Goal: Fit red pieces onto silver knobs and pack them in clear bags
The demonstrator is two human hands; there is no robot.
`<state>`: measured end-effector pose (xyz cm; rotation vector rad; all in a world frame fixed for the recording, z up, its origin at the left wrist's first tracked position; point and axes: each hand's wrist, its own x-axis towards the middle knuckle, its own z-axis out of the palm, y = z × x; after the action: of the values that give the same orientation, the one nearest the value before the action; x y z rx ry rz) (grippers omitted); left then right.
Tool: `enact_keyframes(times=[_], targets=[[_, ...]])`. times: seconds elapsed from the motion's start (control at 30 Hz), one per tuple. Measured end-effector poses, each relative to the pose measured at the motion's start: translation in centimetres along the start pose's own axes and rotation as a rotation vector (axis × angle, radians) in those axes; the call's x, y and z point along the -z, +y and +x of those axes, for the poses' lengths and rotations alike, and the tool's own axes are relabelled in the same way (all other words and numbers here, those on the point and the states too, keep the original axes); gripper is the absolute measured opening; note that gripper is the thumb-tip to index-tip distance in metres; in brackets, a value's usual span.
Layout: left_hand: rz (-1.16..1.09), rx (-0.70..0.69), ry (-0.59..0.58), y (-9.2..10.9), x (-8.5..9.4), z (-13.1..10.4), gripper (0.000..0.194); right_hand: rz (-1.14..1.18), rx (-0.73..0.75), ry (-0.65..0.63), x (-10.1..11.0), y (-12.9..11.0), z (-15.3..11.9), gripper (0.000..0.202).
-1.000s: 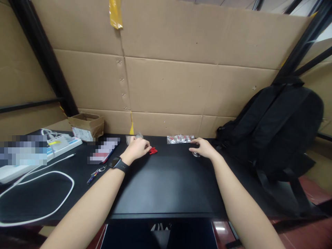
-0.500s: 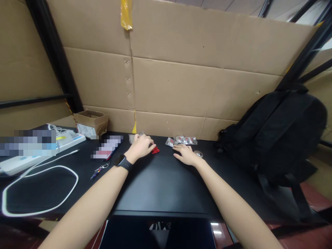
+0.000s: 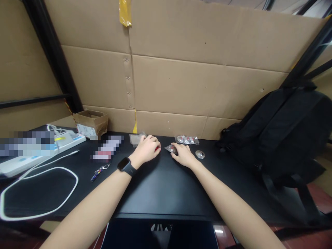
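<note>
Toward the back of the black table, my left hand (image 3: 147, 149) has its fingers curled over a red cord (image 3: 157, 149), of which only a bit shows beside the fingertips. A dark watch is on that wrist. My right hand (image 3: 184, 155) pinches a small clear plastic packet (image 3: 169, 148) between thumb and fingers, low over the table. Behind it lie several shiny packets (image 3: 187, 139) with red spots in them. A round, clear and silvery piece (image 3: 200, 154) rests right of the right hand. Past the left hand is a clear bag (image 3: 135, 139), partly covered by it.
On the left are a phone-like item (image 3: 108, 148), a keyring (image 3: 100, 172), a small open carton (image 3: 92, 122), a white power strip (image 3: 77, 139) and a white cable (image 3: 77, 180). A black backpack (image 3: 280, 138) stands at right. A cardboard wall (image 3: 181, 86) closes the back.
My left hand has slid right, over the red cord. My right hand has closed on one small packet, drawing it slightly nearer and apart from the others.
</note>
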<state>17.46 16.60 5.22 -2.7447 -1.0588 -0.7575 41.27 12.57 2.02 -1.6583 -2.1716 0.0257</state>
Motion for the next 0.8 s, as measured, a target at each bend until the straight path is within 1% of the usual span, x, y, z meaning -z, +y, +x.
enact_keyframes(times=[0.07, 0.13, 0.2, 0.3, 0.33, 0.4, 0.5, 0.57, 0.7, 0.8], targets=[[-0.015, 0.010, -0.006, -0.1, 0.0, 0.0, 0.020, 0.043, 0.014, 0.026, 0.1, 0.2, 0.2, 0.033], [-0.044, 0.014, -0.011, -0.1, -0.1, 0.1, 0.018, 0.179, 0.035, 0.040, 0.3, 0.5, 0.2, 0.025], [-0.106, 0.014, -0.004, 0.1, -0.2, 0.1, 0.018, 0.376, 0.029, 0.039, 0.7, 0.8, 0.1, 0.026], [-0.262, 0.019, 0.029, 0.5, -0.3, 0.2, 0.036, 0.683, 0.004, -0.012, 1.4, 0.8, -0.2, 0.034], [-0.318, 0.022, 0.034, 0.7, -0.2, 0.2, 0.041, 0.765, 0.002, -0.031, 1.7, 0.7, -0.3, 0.036], [-0.430, 0.019, 0.023, 1.1, -0.1, 0.4, 0.042, 0.870, 0.003, -0.051, 2.3, 0.4, -0.5, 0.039], [-0.583, 0.025, 0.008, 1.3, 0.1, 0.6, 0.031, 0.927, -0.015, -0.024, 2.9, -0.2, -0.7, 0.042], [-0.672, 0.059, 0.012, 1.4, 0.2, 0.8, 0.027, 0.939, -0.033, 0.007, 3.1, -0.5, -0.7, 0.043], [-0.873, 0.132, -0.021, 1.5, 0.2, 1.0, 0.028, 0.964, -0.062, 0.084, 3.0, -0.6, -0.6, 0.040], [-0.985, 0.141, -0.030, 1.6, 0.2, 1.0, 0.032, 1.006, -0.087, 0.118, 3.0, -0.6, -0.7, 0.042]])
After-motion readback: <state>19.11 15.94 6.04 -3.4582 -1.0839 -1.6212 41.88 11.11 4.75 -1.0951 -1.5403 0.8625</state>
